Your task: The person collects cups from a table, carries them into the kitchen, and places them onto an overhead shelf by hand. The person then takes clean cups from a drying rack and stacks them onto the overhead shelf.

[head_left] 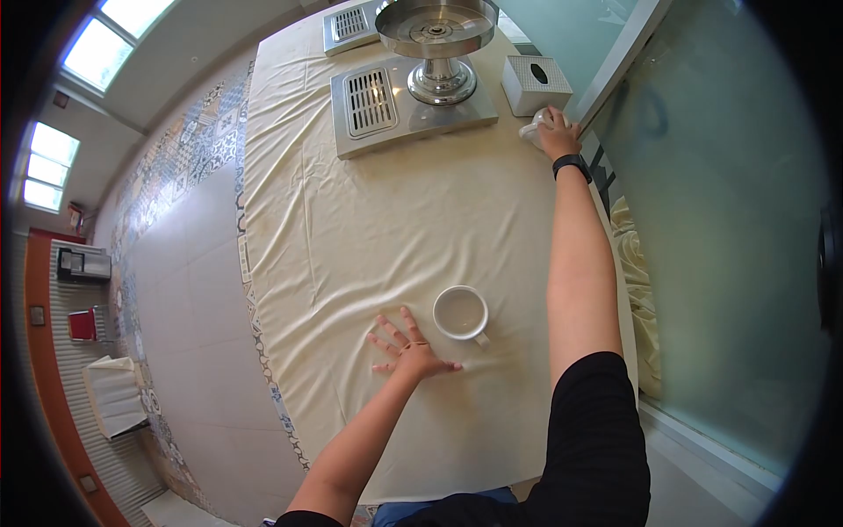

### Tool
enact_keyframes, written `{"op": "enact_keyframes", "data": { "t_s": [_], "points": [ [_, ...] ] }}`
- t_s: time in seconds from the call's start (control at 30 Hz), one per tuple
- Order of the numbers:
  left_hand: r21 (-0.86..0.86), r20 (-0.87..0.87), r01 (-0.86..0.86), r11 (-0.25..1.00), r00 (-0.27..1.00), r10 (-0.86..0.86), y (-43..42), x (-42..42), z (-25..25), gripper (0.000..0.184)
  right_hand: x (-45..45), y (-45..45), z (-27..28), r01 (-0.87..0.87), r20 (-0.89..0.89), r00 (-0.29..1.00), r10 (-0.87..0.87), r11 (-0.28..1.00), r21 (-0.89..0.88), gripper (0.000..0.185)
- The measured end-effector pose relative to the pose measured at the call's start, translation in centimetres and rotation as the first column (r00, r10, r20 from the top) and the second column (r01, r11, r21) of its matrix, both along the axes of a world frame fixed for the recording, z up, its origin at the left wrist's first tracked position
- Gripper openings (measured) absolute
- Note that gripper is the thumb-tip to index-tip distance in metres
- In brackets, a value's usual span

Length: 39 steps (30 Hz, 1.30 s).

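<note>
My left hand (412, 353) lies flat on the cream tablecloth (369, 228), fingers spread, holding nothing. Just to its right stands a white cup (460, 313), upright, its handle turned toward me; the thumb is close below it. My right arm reaches far forward along the table's right side. There my right hand (558, 134), with a dark band on the wrist, is closed over a bunched white cloth (530, 133); whether it is cloth or tissue is hard to tell. The hand is right in front of a white tissue box (536, 85).
A metal dispenser stand with a round dish (436, 31) rests on a steel base with a drip grille (371, 102). Another grille base (349, 26) sits behind. A frosted glass panel (729, 246) borders the right side; tiled floor (189, 290) lies left.
</note>
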<state>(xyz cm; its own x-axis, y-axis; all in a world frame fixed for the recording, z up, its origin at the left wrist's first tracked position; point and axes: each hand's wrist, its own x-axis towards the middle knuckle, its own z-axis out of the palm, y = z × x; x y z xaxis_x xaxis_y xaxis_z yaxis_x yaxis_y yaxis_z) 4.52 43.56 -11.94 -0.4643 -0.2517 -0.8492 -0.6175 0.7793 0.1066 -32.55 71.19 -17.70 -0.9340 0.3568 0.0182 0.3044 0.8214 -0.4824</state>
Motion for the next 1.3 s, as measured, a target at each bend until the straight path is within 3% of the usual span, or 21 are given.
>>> {"op": "enact_keyframes", "data": {
  "t_s": [0.2,0.3,0.33,0.43,0.57,0.67,0.73,0.83,0.87,0.9,0.97,1.0,1.1,1.13,1.2,1.23,1.27,1.3],
  "points": [
    [0.011,-0.007,0.005,1.000,1.000,-0.005,0.1,0.1,-0.3,0.153,2.0,-3.1,3.5,0.083,0.076,0.994,-0.082,0.996,-0.017,0.044],
    [0.005,-0.008,0.001,1.000,1.000,-0.001,0.2,0.2,-0.2,0.153,5.3,-6.1,5.5,0.128,0.162,0.978,-0.134,0.991,0.046,0.046],
    [-0.001,-0.003,0.001,1.000,1.000,-0.001,0.2,0.1,-0.1,0.153,6.5,-7.1,5.2,0.144,0.144,0.975,-0.167,0.977,0.156,0.049],
    [-0.033,0.018,0.014,0.999,1.000,-0.013,0.3,0.0,0.0,0.154,9.4,-8.4,4.7,0.172,0.102,0.975,-0.198,0.960,0.219,0.053],
    [-0.052,0.033,0.016,0.999,0.999,-0.014,0.5,-0.1,0.9,0.153,13.9,-8.7,4.7,0.101,0.097,0.988,-0.121,0.976,0.194,0.054],
    [-0.060,0.029,0.014,0.998,1.000,-0.012,0.7,0.0,1.3,0.152,17.9,-8.2,3.4,0.018,-0.118,0.993,0.009,0.974,0.227,0.056],
    [-0.074,0.039,0.018,0.997,0.999,-0.015,0.7,0.1,1.3,0.152,20.1,-7.1,2.2,-0.073,-0.336,0.928,0.158,0.965,0.253,0.060],
    [-0.084,0.037,0.016,0.996,0.999,-0.013,0.8,0.1,1.3,0.152,22.9,-5.2,1.6,-0.132,-0.436,0.900,0.015,0.962,-0.240,0.061],
    [-0.084,0.031,0.015,0.996,0.999,-0.013,0.7,0.2,1.3,0.152,23.8,-4.8,1.7,-0.054,-0.355,0.932,-0.070,0.943,-0.328,0.062],
    [-0.082,0.026,0.016,0.997,1.000,-0.014,0.8,0.2,1.3,0.152,25.1,-4.8,2.8,-0.036,-0.266,0.953,-0.145,0.817,-0.575,0.062],
    [-0.071,0.035,0.009,0.997,0.999,-0.007,1.0,0.2,2.0,0.148,28.2,-5.4,6.9,0.040,-0.049,0.975,-0.217,0.390,-0.920,0.062],
    [-0.071,0.026,0.005,0.997,1.000,-0.003,1.0,0.2,1.8,0.149,29.7,-5.6,7.6,0.080,0.018,0.976,-0.219,0.278,-0.957,0.060],
    [-0.073,-0.073,-0.001,0.997,0.997,-0.004,0.9,1.1,1.9,0.145,33.4,-6.8,8.3,-0.009,0.027,0.990,-0.136,-0.262,-0.965,0.055],
    [-0.074,-0.116,-0.002,0.997,0.993,-0.007,0.9,1.6,1.8,0.143,34.5,-7.3,8.5,-0.004,0.035,0.995,-0.097,-0.372,-0.928,0.053],
    [0.084,-0.433,0.035,0.996,0.901,0.005,0.0,2.8,-0.7,0.131,36.3,-8.5,8.9,0.020,0.033,0.999,-0.012,-0.569,-0.822,0.052],
    [0.159,-0.577,0.073,0.985,0.816,0.033,-0.4,3.0,-1.5,0.126,37.1,-9.0,9.0,0.034,0.042,0.999,-0.001,-0.586,-0.809,0.052],
    [0.155,-0.882,0.245,0.957,0.471,0.022,-0.7,3.0,-2.2,0.107,37.7,-9.7,9.0,0.046,0.050,0.999,0.009,-0.605,-0.795,0.052],
    [0.277,-0.887,0.343,0.897,0.450,0.102,-0.6,2.7,-1.2,0.104,38.4,-10.2,8.9,0.058,0.058,0.998,0.021,-0.625,-0.779,0.053]
  ]
}}
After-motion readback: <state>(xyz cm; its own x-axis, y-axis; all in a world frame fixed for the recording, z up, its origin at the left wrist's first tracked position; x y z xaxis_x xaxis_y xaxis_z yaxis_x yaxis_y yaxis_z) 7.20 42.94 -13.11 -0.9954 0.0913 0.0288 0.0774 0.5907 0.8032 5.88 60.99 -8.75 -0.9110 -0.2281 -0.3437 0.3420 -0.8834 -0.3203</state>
